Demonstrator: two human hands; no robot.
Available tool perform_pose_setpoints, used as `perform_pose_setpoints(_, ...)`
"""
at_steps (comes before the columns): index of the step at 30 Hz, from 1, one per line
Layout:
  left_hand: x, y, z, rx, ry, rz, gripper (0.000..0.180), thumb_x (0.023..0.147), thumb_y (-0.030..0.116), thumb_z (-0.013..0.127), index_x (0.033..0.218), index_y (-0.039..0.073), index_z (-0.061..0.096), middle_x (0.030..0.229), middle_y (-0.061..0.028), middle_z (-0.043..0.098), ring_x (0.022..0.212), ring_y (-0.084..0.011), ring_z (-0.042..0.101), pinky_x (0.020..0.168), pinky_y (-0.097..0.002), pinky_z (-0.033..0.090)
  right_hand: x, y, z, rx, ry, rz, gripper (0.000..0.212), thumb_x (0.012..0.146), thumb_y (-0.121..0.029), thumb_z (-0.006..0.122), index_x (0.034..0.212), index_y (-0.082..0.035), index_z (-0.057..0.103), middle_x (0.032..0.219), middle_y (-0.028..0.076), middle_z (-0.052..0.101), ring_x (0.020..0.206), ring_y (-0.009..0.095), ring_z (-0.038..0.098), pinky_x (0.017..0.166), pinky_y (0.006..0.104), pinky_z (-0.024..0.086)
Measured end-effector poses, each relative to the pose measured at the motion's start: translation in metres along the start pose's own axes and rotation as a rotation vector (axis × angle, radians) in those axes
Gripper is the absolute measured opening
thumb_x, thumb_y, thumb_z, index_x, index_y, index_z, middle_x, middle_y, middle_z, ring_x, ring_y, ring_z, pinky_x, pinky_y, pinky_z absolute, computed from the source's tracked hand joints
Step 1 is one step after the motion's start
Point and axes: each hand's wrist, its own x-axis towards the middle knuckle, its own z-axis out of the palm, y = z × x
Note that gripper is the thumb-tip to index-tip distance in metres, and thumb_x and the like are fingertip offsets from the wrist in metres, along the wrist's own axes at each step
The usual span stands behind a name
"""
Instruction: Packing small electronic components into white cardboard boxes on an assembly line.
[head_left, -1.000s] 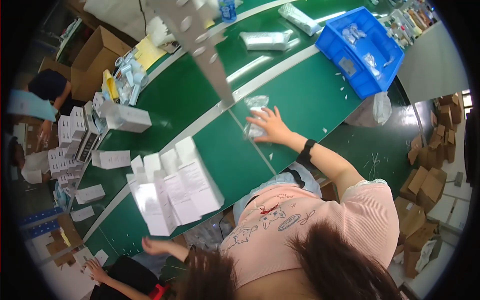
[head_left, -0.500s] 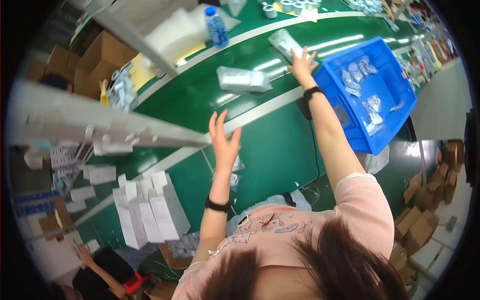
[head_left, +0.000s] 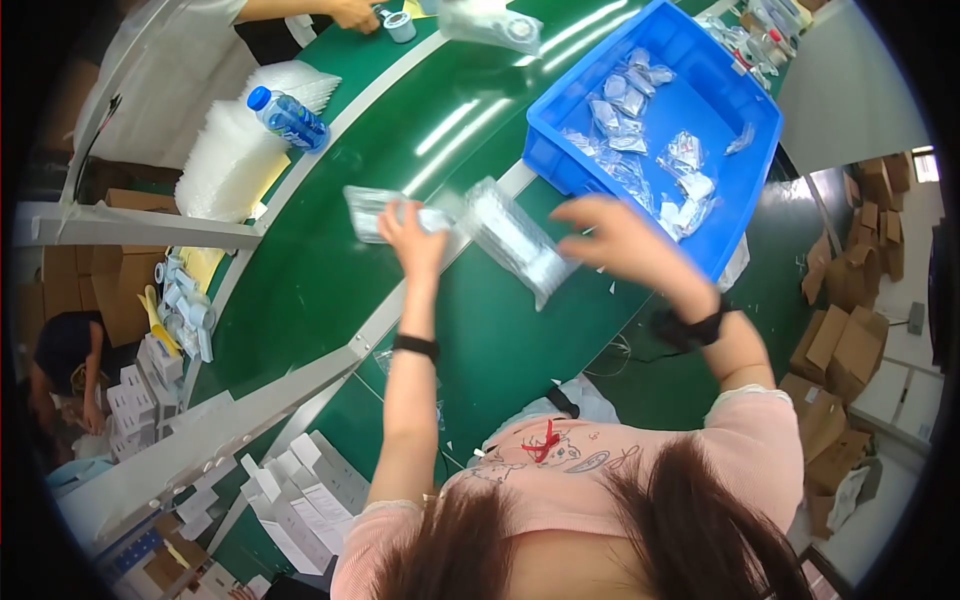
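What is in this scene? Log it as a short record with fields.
Setting: green conveyor table
Left hand: raised, on a clear plastic packet
Right hand: blurred, at a longer clear packet; grip unclear
Blue bin: holds small clear bagged parts
Water bottle: lying beside a white foam stack
White boxes: lower left
Co-worker's hand: top edge
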Motion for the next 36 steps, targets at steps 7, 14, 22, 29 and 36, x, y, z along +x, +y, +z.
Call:
perform_pose_setpoints(7,-0.096,0.071,0.009,-0.254,-0.350,0.071,0.048,0.054,0.005,0.065,0.101,0.010,0.056,0.134,-0.0184,0.027,0.129,-0.0423,0.011,0.104,-0.0498,0.018,0.108,0.226,-0.134,-0.529,0.399,0.376,0.051,0.076,-0.043,0.056,0.119,-0.015,0.051,0.123,0.019,0.045,0.109,0.032,0.049,0.087,0.0403,0.041)
perform_pose_setpoints(14,-0.098,0.062,0.005,-0.404,-0.552,0.134,0.052,0.057,0.007,0.063,0.109,0.013,0.056,0.138,-0.0140,0.026,0.132,-0.0398,0.008,0.104,-0.0490,0.016,0.176,0.304,-0.088,-0.750,-0.033,0.509,0.077,0.074,-0.062,0.050,0.137,-0.023,0.026,0.143,0.018,0.009,0.132,0.035,0.003,0.104,0.0483,0.015)
perform_pose_setpoints(22,-0.101,0.060,0.001,-0.379,-0.552,0.126,0.052,0.057,0.006,0.061,0.109,0.012,0.056,0.138,-0.0141,0.026,0.132,-0.0399,0.009,0.104,-0.0494,0.017,0.120,0.236,-0.019,-0.146,-0.234,0.172,0.081,0.076,-0.060,0.048,0.139,-0.021,0.016,0.141,0.020,0.015,0.129,0.041,0.012,0.104,0.0480,0.014)
perform_pose_setpoints(29,-0.111,0.067,0.004,-0.369,-0.535,0.149,0.052,0.057,0.006,0.061,0.108,0.012,0.056,0.138,-0.0149,0.025,0.131,-0.0413,0.006,0.104,-0.0500,0.016,0.104,0.184,0.022,-0.664,-0.144,0.164,0.064,0.080,-0.040,0.050,0.136,-0.033,0.021,0.134,0.025,0.022,0.121,0.048,0.023,0.096,0.0504,0.031)
perform_pose_setpoints(36,-0.123,0.075,0.004,-0.312,-0.525,0.226,0.055,0.058,0.009,0.063,0.112,0.012,0.052,0.139,-0.0176,0.019,0.131,-0.0417,0.004,0.104,-0.0505,0.016,0.124,0.210,0.042,-0.370,0.117,0.270,0.052,0.076,-0.027,0.054,0.126,-0.025,0.040,0.114,0.025,0.048,0.097,0.042,0.052,0.085,0.0432,0.043)
